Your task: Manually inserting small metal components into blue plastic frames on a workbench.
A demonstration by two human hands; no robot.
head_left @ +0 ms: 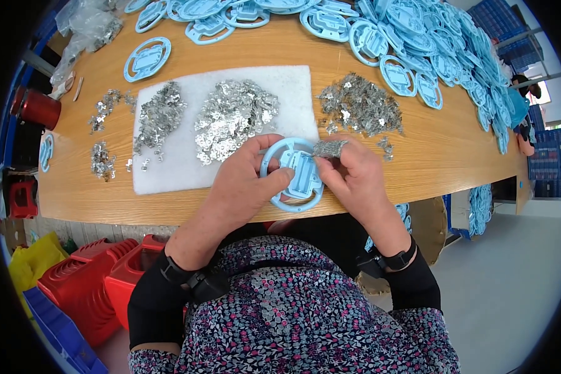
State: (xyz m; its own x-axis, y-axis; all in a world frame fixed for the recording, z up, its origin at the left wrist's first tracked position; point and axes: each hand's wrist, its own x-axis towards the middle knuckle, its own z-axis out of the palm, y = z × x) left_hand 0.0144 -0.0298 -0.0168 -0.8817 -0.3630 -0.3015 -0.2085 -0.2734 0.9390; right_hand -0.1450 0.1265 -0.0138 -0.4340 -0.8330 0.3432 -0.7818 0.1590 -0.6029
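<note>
My left hand grips a light blue plastic toy steering wheel part by its left side, thumb lying over the front. The part is tilted up at the table's near edge, its rectangular battery compartment facing me. At its upper right, my right hand has thumb and index finger pinched together against the compartment's edge. What they pinch is too small to make out. A grey speckled wrap covers the right index finger. Just beyond my hands, a heap of small silvery metal contact plates lies on a white foam sheet.
Another metal heap sits right of the sheet, with smaller piles at left. Many blue wheel parts are stacked along the far and right side. One lone wheel part lies far left. Red plastic stools stand below left.
</note>
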